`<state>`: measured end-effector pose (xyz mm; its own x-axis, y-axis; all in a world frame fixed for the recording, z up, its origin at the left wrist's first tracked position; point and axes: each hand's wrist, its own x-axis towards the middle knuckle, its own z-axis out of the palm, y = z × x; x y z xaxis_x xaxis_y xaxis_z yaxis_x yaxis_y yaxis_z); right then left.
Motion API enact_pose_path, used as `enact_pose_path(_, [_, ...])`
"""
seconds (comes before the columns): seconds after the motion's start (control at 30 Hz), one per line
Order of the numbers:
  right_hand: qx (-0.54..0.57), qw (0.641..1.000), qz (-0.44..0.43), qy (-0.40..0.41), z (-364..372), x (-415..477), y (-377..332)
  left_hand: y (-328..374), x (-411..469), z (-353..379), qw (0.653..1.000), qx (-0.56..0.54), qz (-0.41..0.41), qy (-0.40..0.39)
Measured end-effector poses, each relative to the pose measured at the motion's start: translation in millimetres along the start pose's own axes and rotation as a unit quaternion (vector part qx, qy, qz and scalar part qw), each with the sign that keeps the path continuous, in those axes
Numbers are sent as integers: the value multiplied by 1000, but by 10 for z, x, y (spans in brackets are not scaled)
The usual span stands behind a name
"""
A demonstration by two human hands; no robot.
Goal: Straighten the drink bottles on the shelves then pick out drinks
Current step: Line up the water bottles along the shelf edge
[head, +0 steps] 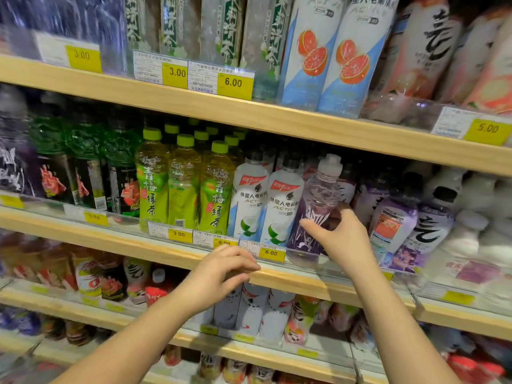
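A purple drink bottle with a pale cap stands tilted at the front of the middle shelf. My right hand grips its lower body, thumb in front and fingers behind. To its left stand two white coconut drink bottles and several green tea bottles with lime caps. My left hand hovers in front of the shelf edge below the price tags, fingers loosely curled and holding nothing.
A clear plastic rail with yellow price tags runs along the shelf front. Tall grapefruit bottles fill the top shelf. Dark green bottles stand at left, purple and white ones at right. Lower shelves hold more drinks.
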<state>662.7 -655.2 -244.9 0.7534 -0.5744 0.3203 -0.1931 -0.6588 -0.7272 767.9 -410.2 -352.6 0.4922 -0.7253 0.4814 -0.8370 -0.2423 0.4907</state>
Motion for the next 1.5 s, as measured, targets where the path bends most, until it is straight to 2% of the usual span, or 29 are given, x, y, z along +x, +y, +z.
enact_pose_path(0.27, [13,999,-49,-3,-35,-133,50,28,-2,5,1000,-18,-9,8])
enact_pose_path(0.47, [86,995,-49,-27,-62,-131,81,47,1,-4,1000,-19,-20,8])
enact_pose_path(0.73, [172,980,-102,17,-134,-179,112,102,-15,-116,998,-21,-51,-32])
enact_pose_path(0.87, [197,969,-133,63,-213,-251,6,88,-85,-215,999,17,-38,-12])
enact_pose_path(0.97, [198,967,-147,59,-256,-348,-117,43,-143,-274,999,38,-21,-5])
enact_pose_path(1.23, [197,972,-122,25,-35,-755,-503,-360,-356,-580,997,74,25,-13])
enact_pose_path(1.5, [244,966,-75,33,685,-1231,-1100,-912,-631,-1138,997,49,53,6])
